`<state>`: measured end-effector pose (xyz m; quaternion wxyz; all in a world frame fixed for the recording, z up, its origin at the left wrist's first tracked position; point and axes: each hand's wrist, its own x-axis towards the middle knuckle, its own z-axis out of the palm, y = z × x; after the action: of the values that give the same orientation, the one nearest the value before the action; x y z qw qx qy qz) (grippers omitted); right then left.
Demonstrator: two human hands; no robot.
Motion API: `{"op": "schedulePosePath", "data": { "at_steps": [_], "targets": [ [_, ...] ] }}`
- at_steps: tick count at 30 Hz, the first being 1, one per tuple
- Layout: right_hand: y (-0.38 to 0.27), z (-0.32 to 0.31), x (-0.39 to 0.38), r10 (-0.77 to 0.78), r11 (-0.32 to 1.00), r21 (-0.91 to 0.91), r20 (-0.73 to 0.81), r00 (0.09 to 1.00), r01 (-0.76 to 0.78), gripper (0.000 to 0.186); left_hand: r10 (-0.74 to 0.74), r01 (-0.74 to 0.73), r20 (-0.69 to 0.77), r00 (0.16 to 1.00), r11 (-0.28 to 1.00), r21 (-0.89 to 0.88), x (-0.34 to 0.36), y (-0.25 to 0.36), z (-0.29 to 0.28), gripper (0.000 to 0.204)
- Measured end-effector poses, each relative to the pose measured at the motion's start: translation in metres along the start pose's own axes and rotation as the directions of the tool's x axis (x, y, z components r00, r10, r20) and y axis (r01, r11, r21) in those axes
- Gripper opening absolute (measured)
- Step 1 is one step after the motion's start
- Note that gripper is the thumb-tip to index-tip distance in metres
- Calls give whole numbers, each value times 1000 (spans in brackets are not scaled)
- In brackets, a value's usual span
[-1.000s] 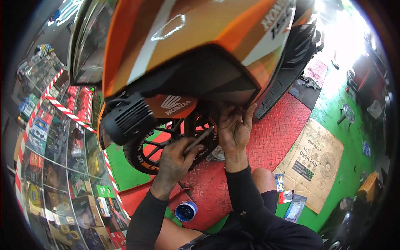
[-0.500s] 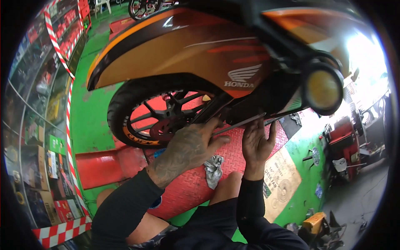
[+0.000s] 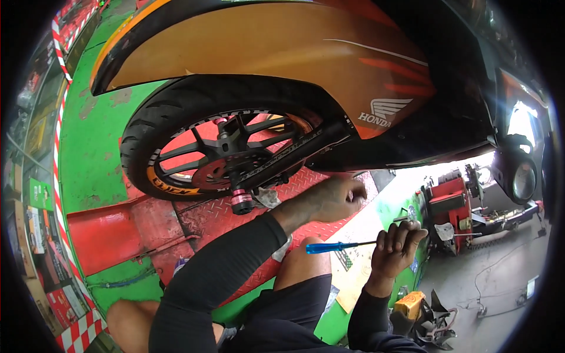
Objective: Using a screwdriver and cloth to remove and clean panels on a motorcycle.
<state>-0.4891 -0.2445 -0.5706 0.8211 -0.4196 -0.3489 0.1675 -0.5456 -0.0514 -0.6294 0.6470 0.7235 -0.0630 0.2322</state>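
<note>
My right hand (image 3: 398, 250), low to the right of the front wheel, is closed round the shaft of a screwdriver (image 3: 326, 247). Its translucent blue handle points left toward my knee. Below the motorcycle's body my left hand (image 3: 334, 200) is raised with its fingers curled in; whatever it may hold is hidden. Both hands are apart from the bike. Over them hangs the orange-brown front fender (image 3: 247, 53) of the motorcycle. The black front wheel (image 3: 138, 138) stands left of my hands, with a fork leg (image 3: 294, 150) slanting across it.
A red ridged metal platform (image 3: 247, 282) lies under the wheel, beside a red ramp piece (image 3: 106, 235). Flat cardboard (image 3: 359, 282) covers part of the green floor. Glass shelving (image 3: 29, 176) with red-white tape lines the left. A red machine (image 3: 447, 203) and a yellow box (image 3: 409, 305) are at right.
Both hands have come away from the bike's underside and moved right. The blue screwdriver handle now shows at my right hand, whose fingers have closed. My view has shifted, and the fender looks nearer.
</note>
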Motion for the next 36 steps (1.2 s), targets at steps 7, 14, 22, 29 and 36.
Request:
{"op": "schedulePosePath", "data": {
  "at_steps": [7,14,22,29,36],
  "targets": [
    [4,7,-55,350,905,-204,-140,926,-372,49,125,6,-288,949,910,414,93,13,6,33],
    [18,10,-99,539,807,-215,-113,835,-550,53,115,-49,-406,907,984,169,92,21,15,39],
    [32,12,-103,579,784,-189,-122,806,-591,52,392,-263,-409,824,904,336,82,3,9,27],
    [47,23,-115,643,722,-288,-56,764,-629,55,781,-254,-246,574,455,853,94,-8,3,31],
    [52,30,-122,664,710,-276,-43,746,-648,54,201,-278,-420,885,952,-130,109,-14,12,40]
  ]
}}
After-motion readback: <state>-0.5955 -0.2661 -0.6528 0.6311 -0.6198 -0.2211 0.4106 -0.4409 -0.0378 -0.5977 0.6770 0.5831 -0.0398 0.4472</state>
